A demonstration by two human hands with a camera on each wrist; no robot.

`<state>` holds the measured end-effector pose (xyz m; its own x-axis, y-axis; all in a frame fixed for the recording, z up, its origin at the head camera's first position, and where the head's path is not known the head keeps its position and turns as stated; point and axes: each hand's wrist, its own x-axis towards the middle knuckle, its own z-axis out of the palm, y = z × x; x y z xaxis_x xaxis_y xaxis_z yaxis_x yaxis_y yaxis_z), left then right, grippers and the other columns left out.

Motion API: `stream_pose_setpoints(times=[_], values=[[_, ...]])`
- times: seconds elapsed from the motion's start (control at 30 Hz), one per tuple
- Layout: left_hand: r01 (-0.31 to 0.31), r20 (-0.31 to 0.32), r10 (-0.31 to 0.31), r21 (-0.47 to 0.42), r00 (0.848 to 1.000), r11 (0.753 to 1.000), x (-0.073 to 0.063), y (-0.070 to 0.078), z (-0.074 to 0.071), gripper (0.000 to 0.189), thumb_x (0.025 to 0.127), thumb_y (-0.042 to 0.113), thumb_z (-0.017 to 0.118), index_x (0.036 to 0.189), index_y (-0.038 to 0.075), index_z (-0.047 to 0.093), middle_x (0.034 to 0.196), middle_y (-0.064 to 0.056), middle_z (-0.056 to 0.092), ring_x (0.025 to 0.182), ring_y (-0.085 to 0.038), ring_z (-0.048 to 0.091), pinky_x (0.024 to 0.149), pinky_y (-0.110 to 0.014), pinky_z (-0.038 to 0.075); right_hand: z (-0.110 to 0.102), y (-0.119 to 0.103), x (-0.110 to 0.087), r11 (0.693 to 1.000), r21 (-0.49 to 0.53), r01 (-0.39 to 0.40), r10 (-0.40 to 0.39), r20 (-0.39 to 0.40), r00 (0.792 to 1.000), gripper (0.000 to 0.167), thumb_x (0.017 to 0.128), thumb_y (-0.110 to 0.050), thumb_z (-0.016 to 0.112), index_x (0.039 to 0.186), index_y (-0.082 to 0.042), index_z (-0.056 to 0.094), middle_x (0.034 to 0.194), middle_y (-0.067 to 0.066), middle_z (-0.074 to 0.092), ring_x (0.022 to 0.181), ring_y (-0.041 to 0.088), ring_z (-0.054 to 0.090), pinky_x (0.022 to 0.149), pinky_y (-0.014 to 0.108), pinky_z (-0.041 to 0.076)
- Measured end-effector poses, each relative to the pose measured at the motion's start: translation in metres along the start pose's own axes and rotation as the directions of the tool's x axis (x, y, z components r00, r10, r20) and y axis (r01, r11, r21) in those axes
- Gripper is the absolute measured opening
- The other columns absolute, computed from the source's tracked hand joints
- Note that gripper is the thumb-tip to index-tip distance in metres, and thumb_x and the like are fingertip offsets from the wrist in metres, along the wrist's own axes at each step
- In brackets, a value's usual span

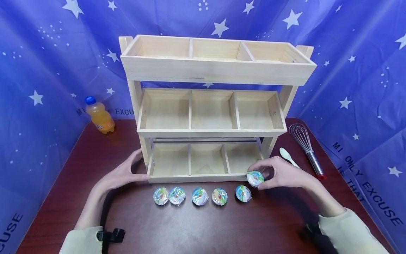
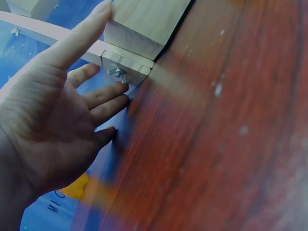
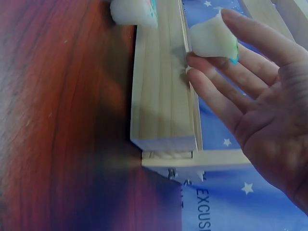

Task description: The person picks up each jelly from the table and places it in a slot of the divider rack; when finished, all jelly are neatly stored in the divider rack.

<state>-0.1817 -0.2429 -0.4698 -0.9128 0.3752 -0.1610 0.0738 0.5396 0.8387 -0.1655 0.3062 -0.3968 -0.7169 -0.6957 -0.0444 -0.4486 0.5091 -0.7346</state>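
White cup (image 1: 255, 179) pinched in right fingers (image 1: 264, 163), lower right of frame, apparently just over lowest tray's edge (image 1: 203, 178); left fingers (image 1: 140, 177) apart.

On my head feed the rack (image 1: 219, 73) hides most of the fingertips of the left hand (image 1: 122, 174), and I get only the lid side of the cup (image 1: 255, 178) pinched in the right hand (image 1: 280, 173). That arm covers the end of the spoon (image 1: 286, 154), and the print on the lids and on the bottle (image 1: 102, 118) is too small for me to read. The bottom edge cuts off both sleeves (image 1: 349, 233). My left wrist feed blurs the table (image 2: 231, 144) and an orange patch (image 2: 74, 186) I can't identify; my right wrist feed's top edge crops another cup (image 3: 131, 12).
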Motion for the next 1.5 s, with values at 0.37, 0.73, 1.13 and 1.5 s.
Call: stream_pose_setpoints(times=[0.37,0.73,1.13,1.5], values=[[-0.005,-0.004,0.005,0.011,1.000,1.000,0.000,0.000,0.000,0.111,0.084,0.039,0.084,0.165,0.016,0.012,0.169,-0.022,0.024,0.156,-0.047,0.022,0.120,-0.073,0.022,0.004,-0.014,0.030,1.000,0.003,-0.023,0.023,-0.039,0.999,0.046,0.080,-0.022,0.090,0.123,-0.017,0.071,0.115,-0.002,0.076,0.102,0.003,0.069,0.090,0.022,0.060],[-0.022,-0.021,0.022,0.000,1.000,1.000,-0.003,0.000,0.000,0.110,0.084,0.035,0.085,0.164,0.015,0.013,0.168,-0.022,0.026,0.155,-0.048,0.023,0.120,-0.072,0.024,0.024,-0.035,0.080,0.999,-0.044,0.003,-0.008,-0.093,0.996,0.046,0.082,-0.025,0.087,0.126,-0.027,0.071,0.119,-0.011,0.075,0.109,0.005,0.067,0.093,0.031,0.060],[-0.024,-0.008,0.025,0.032,1.000,0.999,0.001,0.004,0.000,0.111,0.084,0.037,0.085,0.164,0.014,0.013,0.167,-0.024,0.026,0.155,-0.048,0.024,0.120,-0.072,0.024,0.047,-0.052,0.119,1.000,-0.003,0.014,-0.014,-0.074,0.997,0.046,0.084,-0.025,0.085,0.128,-0.025,0.070,0.119,-0.012,0.074,0.106,0.006,0.069,0.094,0.035,0.061],[0.025,-0.019,-0.024,0.068,1.000,0.997,0.000,0.002,0.001,0.112,0.084,0.045,0.083,0.165,0.016,0.011,0.169,-0.023,0.023,0.155,-0.047,0.022,0.118,-0.074,0.024,0.067,-0.062,0.152,0.998,0.054,0.033,-0.032,-0.019,0.999,0.051,0.085,-0.026,0.084,0.132,-0.018,0.068,0.111,-0.006,0.075,0.100,0.009,0.071,0.093,0.030,0.060]])
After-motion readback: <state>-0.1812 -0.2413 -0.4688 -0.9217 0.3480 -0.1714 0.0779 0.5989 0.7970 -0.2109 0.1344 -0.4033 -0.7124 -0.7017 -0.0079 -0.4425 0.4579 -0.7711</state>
